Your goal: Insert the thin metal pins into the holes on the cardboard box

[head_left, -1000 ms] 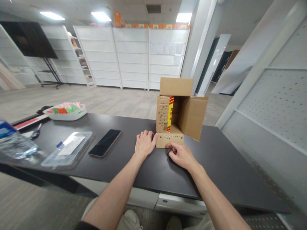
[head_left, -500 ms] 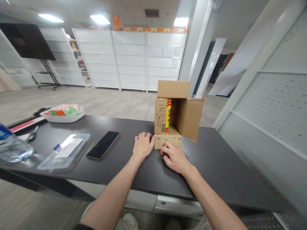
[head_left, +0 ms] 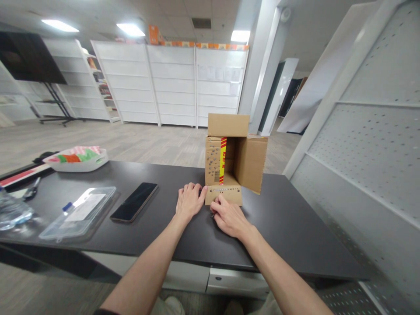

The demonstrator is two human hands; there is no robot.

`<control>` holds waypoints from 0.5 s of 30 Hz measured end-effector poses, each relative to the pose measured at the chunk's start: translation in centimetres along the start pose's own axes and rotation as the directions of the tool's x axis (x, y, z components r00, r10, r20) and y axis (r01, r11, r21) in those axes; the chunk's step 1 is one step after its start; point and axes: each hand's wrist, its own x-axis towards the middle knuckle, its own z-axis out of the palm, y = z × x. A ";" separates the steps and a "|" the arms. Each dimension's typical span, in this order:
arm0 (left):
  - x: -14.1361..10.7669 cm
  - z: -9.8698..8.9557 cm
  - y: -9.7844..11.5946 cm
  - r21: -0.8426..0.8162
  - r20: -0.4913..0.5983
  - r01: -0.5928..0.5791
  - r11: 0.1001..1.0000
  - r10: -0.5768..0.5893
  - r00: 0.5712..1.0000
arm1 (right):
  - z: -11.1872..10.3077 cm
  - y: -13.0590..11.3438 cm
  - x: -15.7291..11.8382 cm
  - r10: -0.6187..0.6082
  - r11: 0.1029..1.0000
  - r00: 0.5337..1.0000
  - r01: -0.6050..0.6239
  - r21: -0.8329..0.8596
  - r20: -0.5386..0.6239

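Note:
An open cardboard box (head_left: 254, 164) stands on its side on the dark table, its hollow facing me. Its lower flap (head_left: 232, 197) lies forward on the tabletop and carries a row of small holes or dots. My left hand (head_left: 190, 201) rests palm down beside the flap, fingers spread a little, thumb at the flap's left edge. At the flap's front edge, my right hand (head_left: 228, 215) is closed in a pinch around a small dark thing, mostly hidden by the fingers. More round marks and a yellow-red tape strip (head_left: 223, 161) show on the left flap.
A black phone (head_left: 134, 202) lies left of my hands, then a clear plastic case (head_left: 78, 214) and a plastic bottle (head_left: 15, 213). A white basket (head_left: 78, 164) with coloured cloth stands at the back left. A perforated panel (head_left: 367, 144) rises on the right.
The whole view has shifted slightly, so everything sits further left in the picture. Both hands keep nearly the same places at the box's lower flap.

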 end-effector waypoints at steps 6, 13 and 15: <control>0.0 -0.3 0.1 0.013 -0.001 -0.005 1.000 0.005 1.000 | 0.2 0.5 0.0 0.067 0.995 0.992 -0.059 0.076 -0.102; 0.1 -0.1 -0.1 -0.007 -0.008 -0.011 1.000 0.010 1.000 | 0.7 2.2 0.1 0.225 0.935 0.925 -0.116 0.335 -0.308; 0.1 -0.1 -0.1 -0.010 -0.002 -0.007 1.000 0.007 1.000 | 1.0 2.8 0.2 0.311 0.901 0.882 -0.154 0.406 -0.354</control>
